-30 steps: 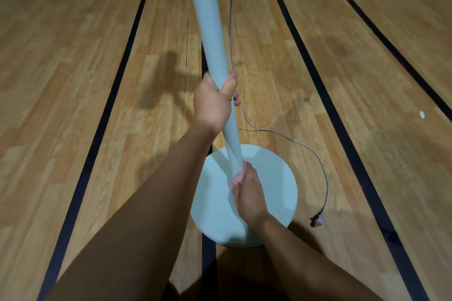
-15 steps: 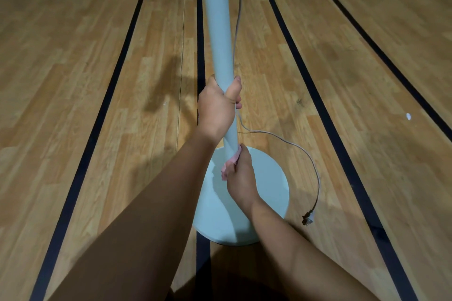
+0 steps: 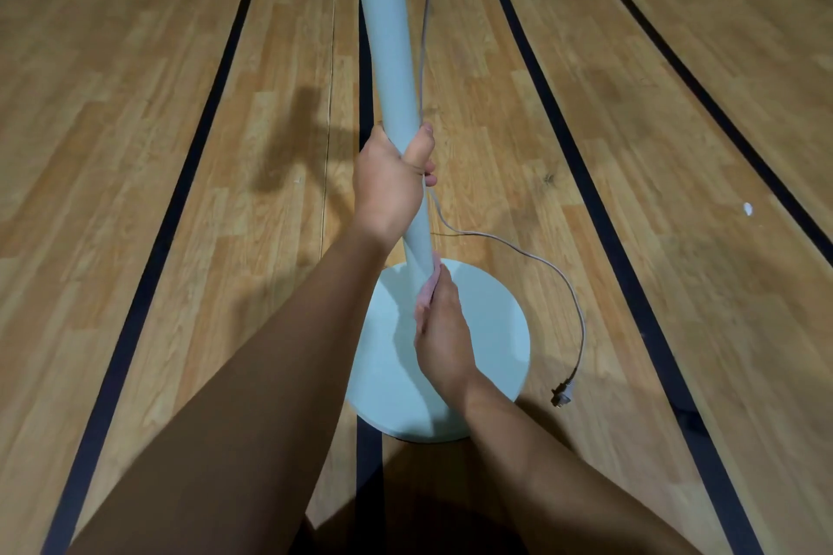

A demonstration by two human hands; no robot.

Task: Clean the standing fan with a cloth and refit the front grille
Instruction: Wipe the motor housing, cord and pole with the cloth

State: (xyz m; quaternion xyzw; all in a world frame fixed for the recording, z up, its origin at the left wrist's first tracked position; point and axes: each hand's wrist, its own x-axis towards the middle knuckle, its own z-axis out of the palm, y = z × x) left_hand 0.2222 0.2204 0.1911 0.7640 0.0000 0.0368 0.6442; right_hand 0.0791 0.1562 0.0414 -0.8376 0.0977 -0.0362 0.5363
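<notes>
The fan's pale blue-grey pole (image 3: 387,36) rises from its round base (image 3: 491,329) on the wooden floor. My left hand (image 3: 390,185) grips the pole about halfway up the visible part, thumb on the right side. Lower down, just above the base, my right hand (image 3: 444,338) holds a pink cloth (image 3: 426,291) against the pole. Only a strip of the cloth shows between hand and pole. The fan head and front grille are out of view.
The fan's grey power cord (image 3: 532,257) hangs beside the pole and loops over the floor to an unplugged plug (image 3: 563,392) right of the base. Black lines (image 3: 599,212) run along the wood floor. Small white scraps (image 3: 748,208) lie about.
My right hand with the cloth has slid up the pole from the base joint. My left hand keeps its grip. The view has shifted slightly.
</notes>
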